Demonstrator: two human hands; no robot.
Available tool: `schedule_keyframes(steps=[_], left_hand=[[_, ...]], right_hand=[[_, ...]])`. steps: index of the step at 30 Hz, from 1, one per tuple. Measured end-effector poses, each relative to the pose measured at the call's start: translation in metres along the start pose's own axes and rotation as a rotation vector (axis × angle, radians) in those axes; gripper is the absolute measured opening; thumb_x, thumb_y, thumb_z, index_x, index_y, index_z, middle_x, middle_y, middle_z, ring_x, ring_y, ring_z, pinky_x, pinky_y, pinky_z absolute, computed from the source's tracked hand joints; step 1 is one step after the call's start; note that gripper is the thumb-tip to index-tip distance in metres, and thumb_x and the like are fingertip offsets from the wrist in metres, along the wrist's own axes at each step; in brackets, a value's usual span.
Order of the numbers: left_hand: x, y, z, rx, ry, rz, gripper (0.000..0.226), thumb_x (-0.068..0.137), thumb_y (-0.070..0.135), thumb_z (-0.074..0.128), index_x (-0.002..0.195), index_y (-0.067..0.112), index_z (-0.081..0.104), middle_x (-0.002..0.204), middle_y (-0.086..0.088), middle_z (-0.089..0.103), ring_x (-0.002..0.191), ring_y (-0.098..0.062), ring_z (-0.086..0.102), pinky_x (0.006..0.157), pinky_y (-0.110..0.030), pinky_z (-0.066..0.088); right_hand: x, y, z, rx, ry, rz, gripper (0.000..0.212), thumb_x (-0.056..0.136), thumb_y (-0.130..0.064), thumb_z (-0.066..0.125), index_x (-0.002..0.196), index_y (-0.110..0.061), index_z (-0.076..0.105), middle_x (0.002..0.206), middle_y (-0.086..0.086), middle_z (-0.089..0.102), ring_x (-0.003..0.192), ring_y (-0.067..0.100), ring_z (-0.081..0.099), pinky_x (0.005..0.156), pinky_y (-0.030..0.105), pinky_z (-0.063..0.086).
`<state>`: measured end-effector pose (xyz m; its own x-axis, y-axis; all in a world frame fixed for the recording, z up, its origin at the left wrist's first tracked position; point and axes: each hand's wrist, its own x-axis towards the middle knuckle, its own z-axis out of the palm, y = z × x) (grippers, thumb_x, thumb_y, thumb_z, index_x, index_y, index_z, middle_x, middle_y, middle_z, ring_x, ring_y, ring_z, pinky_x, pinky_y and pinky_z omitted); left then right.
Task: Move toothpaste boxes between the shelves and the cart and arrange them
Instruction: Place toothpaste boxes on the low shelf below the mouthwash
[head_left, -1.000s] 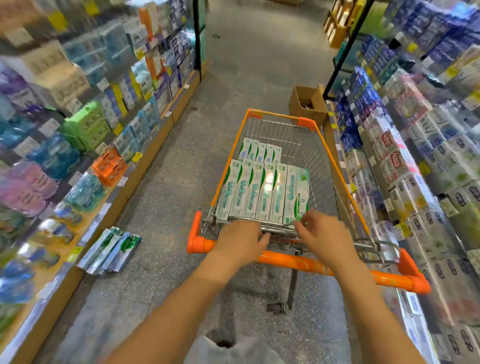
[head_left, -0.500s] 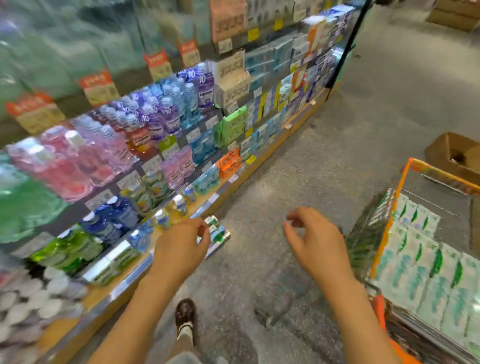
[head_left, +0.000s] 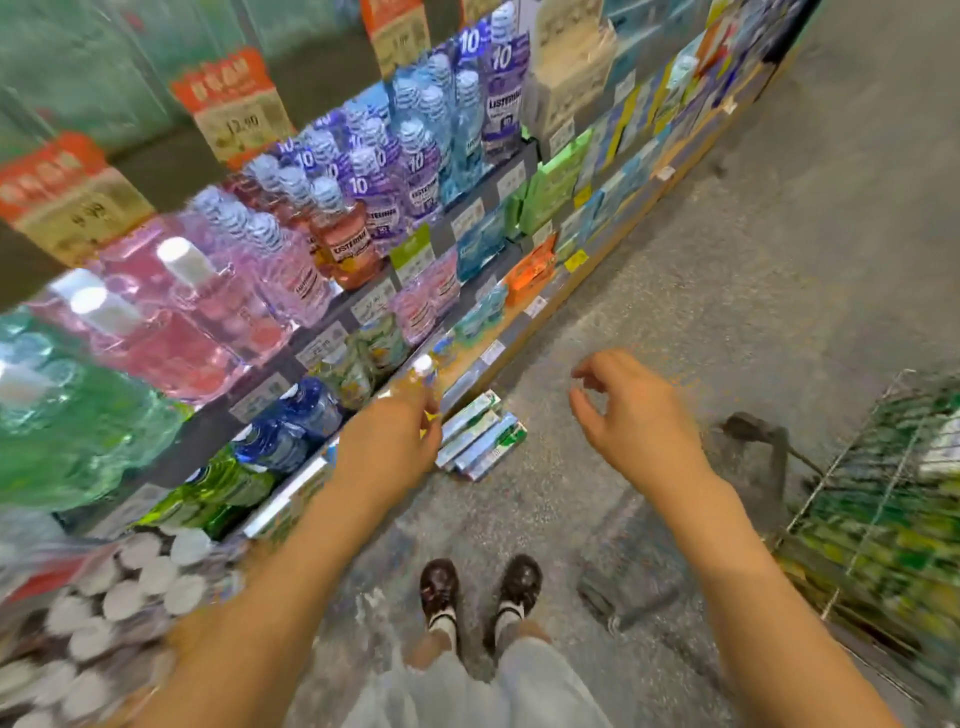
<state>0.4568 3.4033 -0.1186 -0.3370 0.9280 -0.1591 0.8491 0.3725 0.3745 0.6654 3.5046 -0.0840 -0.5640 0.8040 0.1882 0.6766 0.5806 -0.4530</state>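
A small pile of green-and-white toothpaste boxes (head_left: 480, 436) lies on the grey floor against the base of the left shelf. My left hand (head_left: 392, 447) hangs just left of the pile, fingers loosely curled, holding nothing; whether it touches the boxes is unclear. My right hand (head_left: 631, 415) floats to the right of the pile, fingers relaxed and empty. The wire cart (head_left: 878, 499) shows blurred at the right edge, with green-and-white boxes inside it.
The left shelf (head_left: 519, 332) carries mouthwash bottles (head_left: 332, 228) in pink, purple, blue and green, with price tags on its edges. My two feet in dark shoes (head_left: 480, 587) stand on the aisle floor below the hands. The aisle stretches away to the upper right.
I have let go of the cart handle and turned left toward the shelf. Both hands have moved down and closer to the boxes on the floor, and the cart has slid to the right edge.
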Motion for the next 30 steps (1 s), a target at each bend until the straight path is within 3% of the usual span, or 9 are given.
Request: schedule_keyframes(steps=[4, 11, 15, 20, 23, 26, 30], left_hand=[[0.027, -0.035, 0.062, 0.020, -0.070, -0.059, 0.021, 0.095, 0.027, 0.046, 0.110, 0.019, 0.059, 0.100, 0.003, 0.066, 0.090, -0.021, 0.060, 0.070, -0.033, 0.048], [0.108, -0.110, 0.237, 0.028, -0.198, -0.134, 0.023, 0.095, 0.031, 0.046, 0.112, 0.023, 0.058, 0.108, 0.002, 0.065, 0.102, -0.021, 0.058, 0.072, -0.029, 0.043], [0.158, -0.146, 0.336, 0.057, -0.154, -0.135, 0.023, 0.094, 0.028, 0.046, 0.110, 0.022, 0.060, 0.107, 0.000, 0.066, 0.105, -0.024, 0.059, 0.069, -0.027, 0.037], [0.207, -0.197, 0.455, -0.030, -0.145, -0.136, 0.019, 0.091, 0.030, 0.050, 0.106, 0.022, 0.059, 0.108, -0.002, 0.064, 0.103, -0.025, 0.058, 0.076, -0.031, 0.046], [0.227, -0.220, 0.497, -0.052, -0.046, -0.090, 0.017, 0.094, 0.031, 0.049, 0.105, 0.023, 0.059, 0.107, -0.001, 0.064, 0.103, -0.022, 0.058, 0.072, -0.028, 0.038], [0.236, -0.238, 0.518, -0.039, 0.086, -0.040, 0.011, 0.093, 0.032, 0.049, 0.092, 0.024, 0.057, 0.097, 0.000, 0.065, 0.094, -0.023, 0.059, 0.071, -0.032, 0.044], [0.244, -0.262, 0.537, 0.007, 0.170, -0.038, 0.019, 0.093, 0.033, 0.050, 0.108, 0.024, 0.059, 0.102, 0.006, 0.065, 0.096, -0.019, 0.059, 0.072, -0.031, 0.044]], right_hand=[[0.025, 0.038, 0.070, -0.003, -0.121, 0.018, 0.012, 0.089, -0.015, 0.061, 0.098, -0.007, 0.063, 0.089, 0.008, 0.061, 0.078, 0.026, 0.058, 0.060, 0.034, 0.046], [0.049, 0.135, 0.262, -0.037, -0.390, 0.092, 0.022, 0.093, -0.019, 0.053, 0.113, -0.008, 0.057, 0.109, 0.009, 0.057, 0.097, 0.029, 0.057, 0.078, 0.044, 0.048], [0.063, 0.193, 0.386, -0.153, -0.546, 0.093, 0.030, 0.094, -0.018, 0.052, 0.123, -0.013, 0.053, 0.119, 0.008, 0.053, 0.107, 0.029, 0.054, 0.081, 0.037, 0.047], [0.078, 0.255, 0.525, -0.311, -0.733, 0.003, 0.037, 0.092, -0.006, 0.047, 0.128, -0.011, 0.048, 0.126, 0.014, 0.049, 0.113, 0.034, 0.052, 0.085, 0.039, 0.045], [0.087, 0.277, 0.586, -0.409, -0.743, -0.112, 0.038, 0.090, -0.002, 0.047, 0.127, -0.008, 0.047, 0.129, 0.013, 0.049, 0.116, 0.033, 0.051, 0.085, 0.039, 0.045], [0.091, 0.285, 0.632, -0.487, -0.688, -0.291, 0.040, 0.089, 0.000, 0.047, 0.129, -0.007, 0.044, 0.127, 0.012, 0.048, 0.112, 0.032, 0.052, 0.072, 0.037, 0.040], [0.094, 0.302, 0.680, -0.479, -0.647, -0.347, 0.044, 0.086, -0.001, 0.054, 0.127, -0.008, 0.042, 0.123, 0.013, 0.045, 0.107, 0.035, 0.052, 0.074, 0.043, 0.049]])
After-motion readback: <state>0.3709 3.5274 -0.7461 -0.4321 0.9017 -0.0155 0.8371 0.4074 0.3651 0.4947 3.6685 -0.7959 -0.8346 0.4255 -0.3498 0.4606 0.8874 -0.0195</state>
